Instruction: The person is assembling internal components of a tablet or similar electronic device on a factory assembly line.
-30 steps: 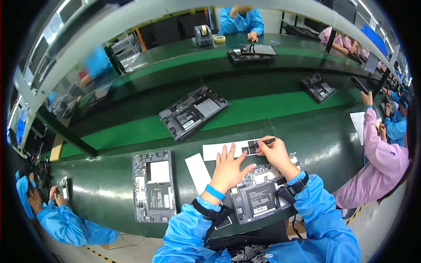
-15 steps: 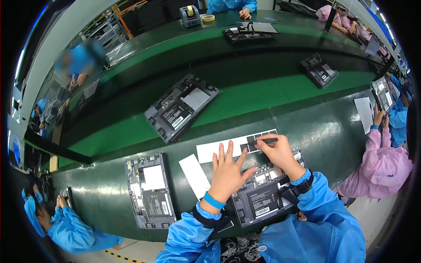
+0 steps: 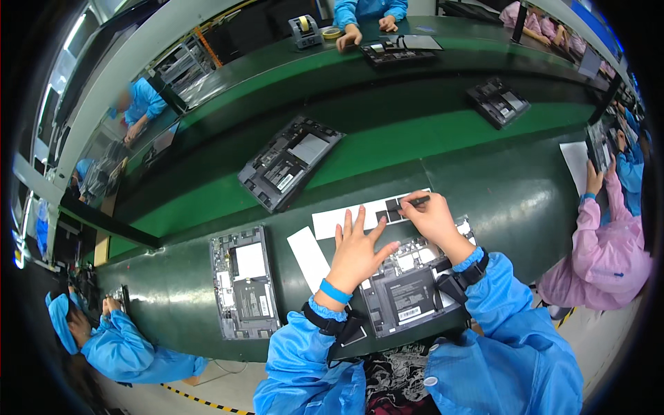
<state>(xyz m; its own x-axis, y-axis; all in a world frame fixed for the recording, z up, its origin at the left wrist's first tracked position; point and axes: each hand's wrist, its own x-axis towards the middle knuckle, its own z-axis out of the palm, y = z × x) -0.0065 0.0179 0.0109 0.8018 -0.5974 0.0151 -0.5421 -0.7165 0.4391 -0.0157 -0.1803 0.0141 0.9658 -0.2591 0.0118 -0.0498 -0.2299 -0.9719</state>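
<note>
My left hand (image 3: 356,252) lies with fingers spread, its tips on a white sheet (image 3: 333,225) that bears black squares. At the right part of this sheet, my right hand (image 3: 434,220) pinches a slim black tool (image 3: 420,201), pen-like or tweezer-like. The tool's tip, mostly hidden by the fingers, is beside the black squares (image 3: 392,206). Below both hands sits an opened laptop base (image 3: 408,294) with its battery and boards exposed, partly covered by my wrists. A second white strip (image 3: 309,257) lies to the left of my left hand.
Another opened laptop base (image 3: 243,283) lies on the bench to the left. More laptop bases (image 3: 290,162) (image 3: 496,102) rest on the green conveyor (image 3: 387,145). A tape dispenser (image 3: 304,32) stands across it. Co-workers in blue and pink (image 3: 596,256) sit on several sides.
The view has shifted slightly. My right hand and the tool stay near the black squares, and the left remains spread on the sheet. The co-worker opposite now reaches beside a laptop base.
</note>
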